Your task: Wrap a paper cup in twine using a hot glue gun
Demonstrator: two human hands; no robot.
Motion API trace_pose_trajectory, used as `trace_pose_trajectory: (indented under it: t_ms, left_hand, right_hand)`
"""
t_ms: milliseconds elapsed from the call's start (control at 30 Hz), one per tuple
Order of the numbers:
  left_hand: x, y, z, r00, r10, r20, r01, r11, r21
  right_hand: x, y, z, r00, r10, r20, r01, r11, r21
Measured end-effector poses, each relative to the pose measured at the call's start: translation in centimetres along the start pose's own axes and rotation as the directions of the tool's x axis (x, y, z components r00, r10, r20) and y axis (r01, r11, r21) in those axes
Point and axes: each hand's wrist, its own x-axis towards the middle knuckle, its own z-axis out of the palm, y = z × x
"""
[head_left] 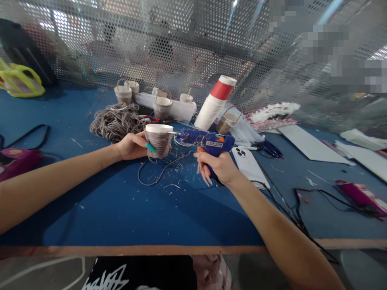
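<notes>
My left hand [136, 146] grips a paper cup [159, 141] wrapped in grey cord up to just below its white rim. A loose tail of grey cord [160, 177] trails from the cup and loops over the table. In my right hand [219, 165] is a blue hot glue gun [208, 140], held by its handle, its metal tip pointing left. That tip is at the cup's upper right side; whether it touches cannot be made out. Behind my left hand lies a heap of grey cord [116, 121].
Several small handled cups [162, 108] stand behind. A leaning stack of paper cups [211, 102] rises near the mesh panel [181, 40]. Right of the glue gun are a white phone [249, 165] and white boards [314, 143]. Black cables [298, 213] cross the right side; scraps litter the blue table [121, 213].
</notes>
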Motion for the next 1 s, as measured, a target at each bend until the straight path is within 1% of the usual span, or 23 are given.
trace_pose_trajectory:
  t_ms: [200,400,767,1000]
  left_hand:
    - [0.02,0.1,0.27,1.0,0.008,0.014,-0.008,0.999,-0.038]
    - [0.05,0.32,0.71,1.0,-0.001,-0.013,0.0,0.998,-0.058]
    - [0.03,0.22,0.55,1.0,0.004,-0.016,-0.005,0.998,-0.066]
    - [0.02,0.23,0.58,1.0,0.007,0.0,-0.007,0.997,-0.081]
  right_hand:
    - [0.02,0.17,-0.07,0.999,0.019,-0.026,-0.019,1.0,0.005]
    - [-0.04,-0.11,0.05,0.999,0.025,-0.037,-0.025,1.0,0.003]
    - [0.07,-0.14,-0.07,0.999,0.017,-0.033,-0.017,1.0,0.001]
    - [0.13,-0.21,-0.06,0.999,0.013,-0.038,-0.013,1.0,-0.016]
